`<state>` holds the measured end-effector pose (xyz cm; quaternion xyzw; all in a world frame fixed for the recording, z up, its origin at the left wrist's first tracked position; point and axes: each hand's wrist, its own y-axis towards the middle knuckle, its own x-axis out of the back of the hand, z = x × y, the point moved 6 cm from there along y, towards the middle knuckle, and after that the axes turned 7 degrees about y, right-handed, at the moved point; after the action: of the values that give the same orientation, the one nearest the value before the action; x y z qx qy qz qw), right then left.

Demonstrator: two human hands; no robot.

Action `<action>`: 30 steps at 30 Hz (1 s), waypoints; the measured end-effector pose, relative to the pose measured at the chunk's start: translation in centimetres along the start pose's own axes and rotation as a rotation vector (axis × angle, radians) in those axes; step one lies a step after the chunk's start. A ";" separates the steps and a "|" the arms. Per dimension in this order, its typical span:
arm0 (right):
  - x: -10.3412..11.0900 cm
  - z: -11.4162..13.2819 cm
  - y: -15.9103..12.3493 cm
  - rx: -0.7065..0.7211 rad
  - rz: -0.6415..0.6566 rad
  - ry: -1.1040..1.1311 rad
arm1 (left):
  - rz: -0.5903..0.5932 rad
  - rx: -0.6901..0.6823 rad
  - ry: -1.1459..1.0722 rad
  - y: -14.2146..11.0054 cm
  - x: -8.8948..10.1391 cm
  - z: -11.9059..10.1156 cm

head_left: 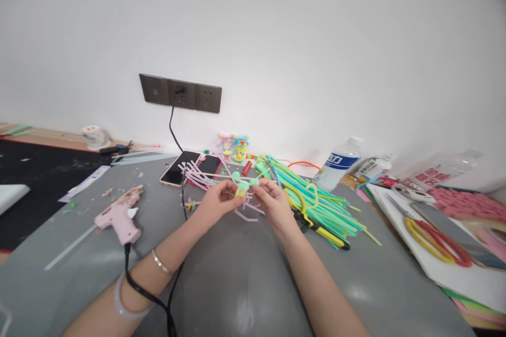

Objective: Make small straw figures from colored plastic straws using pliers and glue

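Note:
Between my two hands is a small green and yellow pipe-cleaner figure [241,187] with round mint-green parts on top. My left hand [219,201] pinches its lower left side between thumb and fingers. On the other side, my right hand [273,201] has its thumb and fingertips closed at the figure's right green round part. The fingertips hide some of the figure. Behind the hands lie lilac pipe cleaners [200,176]. Just right of my right hand is a bundle of green and yellow pipe cleaners [328,210], with yellow-handled pliers [322,231] on it.
A pink hot glue gun [122,218] lies at left, its black cord running past my left forearm. Two phones [179,168] and small colourful figures [240,148] are at the back. A bottle [340,163] and scissors [435,239] on white paper stand or lie at right.

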<state>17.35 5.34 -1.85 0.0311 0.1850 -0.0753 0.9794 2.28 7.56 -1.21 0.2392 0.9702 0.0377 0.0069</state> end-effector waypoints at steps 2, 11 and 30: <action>0.6 0.4 0.3 0.036 -0.031 0.020 | -0.011 -0.020 0.071 0.1 0.5 -0.3; 4.2 2.7 1.4 0.165 -0.226 0.173 | -0.061 -0.123 0.514 0.3 4.4 -2.8; 5.2 2.4 1.5 0.142 -0.267 0.259 | 0.416 -0.253 0.838 -1.9 0.0 -1.4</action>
<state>23.17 5.88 -1.49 0.0849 0.3061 -0.2126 0.9241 1.31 5.76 -0.01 0.3898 0.8088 0.2493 -0.3631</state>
